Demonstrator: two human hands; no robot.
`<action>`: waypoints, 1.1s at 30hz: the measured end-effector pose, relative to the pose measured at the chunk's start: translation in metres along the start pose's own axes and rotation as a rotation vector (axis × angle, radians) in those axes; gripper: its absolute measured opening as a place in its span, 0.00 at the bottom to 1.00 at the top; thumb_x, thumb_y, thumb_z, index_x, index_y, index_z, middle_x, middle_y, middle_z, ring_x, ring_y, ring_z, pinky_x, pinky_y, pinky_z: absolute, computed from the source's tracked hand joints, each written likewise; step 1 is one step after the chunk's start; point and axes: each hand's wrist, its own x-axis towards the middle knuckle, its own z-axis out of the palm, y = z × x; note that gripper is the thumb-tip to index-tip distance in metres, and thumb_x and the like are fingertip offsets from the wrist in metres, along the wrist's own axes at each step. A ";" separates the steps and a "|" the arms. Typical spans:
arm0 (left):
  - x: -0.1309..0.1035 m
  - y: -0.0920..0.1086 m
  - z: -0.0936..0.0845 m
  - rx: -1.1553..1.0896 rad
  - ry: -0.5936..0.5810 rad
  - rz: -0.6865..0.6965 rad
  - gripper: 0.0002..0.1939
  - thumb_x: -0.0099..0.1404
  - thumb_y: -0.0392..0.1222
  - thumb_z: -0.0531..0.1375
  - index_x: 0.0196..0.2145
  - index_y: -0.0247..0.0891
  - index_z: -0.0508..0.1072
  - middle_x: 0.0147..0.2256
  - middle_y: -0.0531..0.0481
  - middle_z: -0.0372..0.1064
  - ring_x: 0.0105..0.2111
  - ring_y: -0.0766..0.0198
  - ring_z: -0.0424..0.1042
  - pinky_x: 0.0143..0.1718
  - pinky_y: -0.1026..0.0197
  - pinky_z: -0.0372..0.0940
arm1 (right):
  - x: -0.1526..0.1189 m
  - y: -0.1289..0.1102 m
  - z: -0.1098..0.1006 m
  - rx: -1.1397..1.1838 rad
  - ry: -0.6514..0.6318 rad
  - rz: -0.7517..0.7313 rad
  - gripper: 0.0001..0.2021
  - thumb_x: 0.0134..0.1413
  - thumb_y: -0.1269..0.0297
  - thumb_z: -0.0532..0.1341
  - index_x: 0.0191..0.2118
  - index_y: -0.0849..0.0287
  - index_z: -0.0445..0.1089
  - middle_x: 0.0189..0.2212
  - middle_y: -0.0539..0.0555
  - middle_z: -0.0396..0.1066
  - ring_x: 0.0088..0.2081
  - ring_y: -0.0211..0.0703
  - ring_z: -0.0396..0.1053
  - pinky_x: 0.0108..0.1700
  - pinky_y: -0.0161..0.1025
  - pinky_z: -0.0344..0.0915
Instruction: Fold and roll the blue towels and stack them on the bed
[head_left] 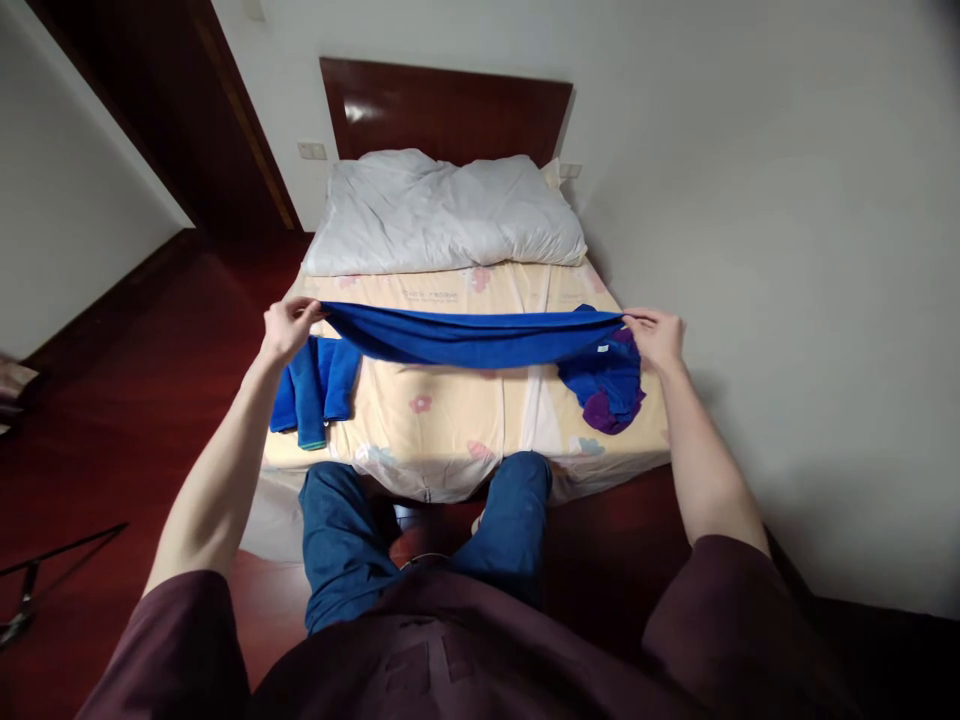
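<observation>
A long blue towel (465, 340) hangs stretched above the bed between my two hands, sagging slightly and folded lengthwise. My left hand (291, 326) pinches its left end, and my right hand (657, 335) pinches the right end. Under my left hand, several folded blue cloths (315, 390) lie at the bed's left edge. On the right side, partly behind the stretched towel, sits a crumpled pile of blue cloth (607, 375) with a small white tag. Purple cloth (604, 412) pokes out of that pile.
The bed (420, 430) has a cream flowered sheet under clear plastic. A white quilt (450, 215) lies at its far end, before a dark wooden headboard (450, 110). A wall (810, 250) runs along the right. A black stand (45, 570) rests on the red floor at left.
</observation>
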 end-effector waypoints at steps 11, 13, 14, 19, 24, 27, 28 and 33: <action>-0.099 -0.092 0.040 0.163 0.027 0.055 0.25 0.73 0.57 0.57 0.51 0.32 0.80 0.49 0.41 0.80 0.47 0.57 0.78 0.51 0.55 0.74 | -0.101 0.107 0.017 -0.051 -0.181 0.038 0.11 0.57 0.59 0.68 0.40 0.63 0.81 0.44 0.62 0.81 0.31 0.45 0.80 0.38 0.44 0.80; -0.119 -0.115 0.057 0.260 -0.068 0.029 0.22 0.71 0.54 0.57 0.45 0.34 0.82 0.49 0.40 0.79 0.48 0.54 0.78 0.50 0.56 0.74 | -0.125 0.126 0.023 -0.276 -0.278 0.025 0.06 0.58 0.65 0.67 0.37 0.61 0.82 0.44 0.60 0.81 0.35 0.46 0.80 0.42 0.44 0.79; -0.127 -0.126 0.066 0.324 -0.107 0.008 0.20 0.71 0.53 0.57 0.43 0.34 0.82 0.48 0.40 0.78 0.48 0.53 0.78 0.50 0.56 0.74 | -0.136 0.134 0.027 -0.386 -0.331 0.020 0.06 0.58 0.67 0.67 0.36 0.60 0.82 0.44 0.59 0.81 0.37 0.47 0.80 0.44 0.44 0.78; -0.160 -0.162 0.096 0.588 -0.382 -0.073 0.16 0.70 0.45 0.57 0.42 0.40 0.84 0.46 0.41 0.76 0.49 0.52 0.76 0.52 0.56 0.72 | -0.177 0.161 0.039 -0.724 -0.530 0.147 0.09 0.61 0.70 0.65 0.42 0.57 0.84 0.48 0.61 0.80 0.46 0.53 0.79 0.49 0.43 0.74; -0.183 -0.173 0.105 0.743 -0.494 -0.139 0.18 0.73 0.43 0.53 0.49 0.42 0.83 0.52 0.43 0.76 0.54 0.51 0.74 0.47 0.58 0.71 | -0.197 0.174 0.041 -0.826 -0.541 0.307 0.14 0.62 0.71 0.63 0.48 0.55 0.84 0.49 0.63 0.80 0.47 0.52 0.79 0.49 0.42 0.72; -0.191 -0.176 0.103 0.781 -0.535 -0.129 0.19 0.74 0.40 0.52 0.52 0.41 0.81 0.53 0.43 0.76 0.55 0.52 0.74 0.45 0.59 0.70 | -0.201 0.178 0.040 -0.839 -0.521 0.377 0.15 0.62 0.71 0.62 0.50 0.53 0.83 0.49 0.62 0.80 0.47 0.52 0.79 0.49 0.42 0.71; -0.193 -0.177 0.103 0.791 -0.540 -0.115 0.19 0.74 0.40 0.52 0.52 0.41 0.81 0.52 0.43 0.76 0.54 0.52 0.74 0.45 0.59 0.70 | -0.202 0.179 0.040 -0.839 -0.518 0.380 0.15 0.62 0.70 0.62 0.50 0.53 0.83 0.50 0.62 0.80 0.48 0.52 0.78 0.50 0.42 0.71; -0.208 -0.185 0.098 0.805 -0.519 0.022 0.18 0.74 0.42 0.54 0.49 0.40 0.82 0.44 0.40 0.77 0.51 0.50 0.74 0.43 0.57 0.70 | -0.211 0.189 0.041 -0.811 -0.508 0.264 0.14 0.63 0.70 0.60 0.46 0.55 0.83 0.54 0.60 0.77 0.47 0.49 0.77 0.48 0.41 0.71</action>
